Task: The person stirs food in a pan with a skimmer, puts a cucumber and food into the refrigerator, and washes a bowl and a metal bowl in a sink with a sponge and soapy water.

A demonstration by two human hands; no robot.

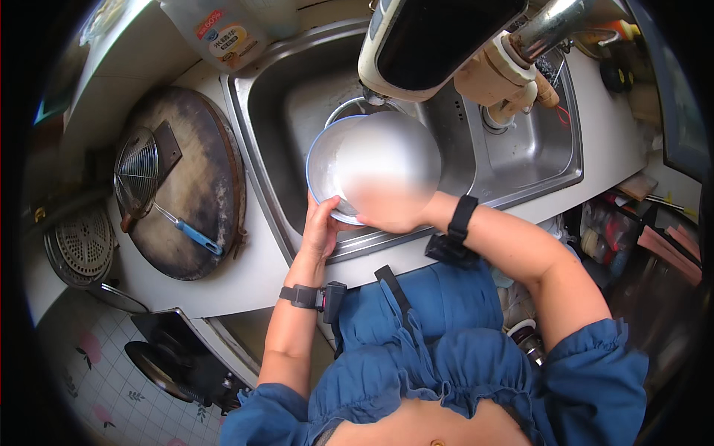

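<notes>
A white bowl with a blue rim [322,161] is held over the left basin of the steel sink [273,117]. My left hand [323,226] grips the bowl's near left edge, thumb on the rim side. My right hand [396,209] is at the bowl's near right part, where a round blur hides its fingers and much of the bowl. Whether those fingers hold anything cannot be told. Part of a round metal rim [340,110] shows in the basin just beyond the bowl. Above hangs a white and black faucet unit [429,50], its outlet close to the bowl's far side.
On the left counter lies a round wooden chopping board [195,167] bearing a cleaver [167,148] and a wire skimmer with a blue handle [198,237]. A plastic bottle [217,33] stands behind the sink. The smaller right basin [530,139] holds a drain fitting.
</notes>
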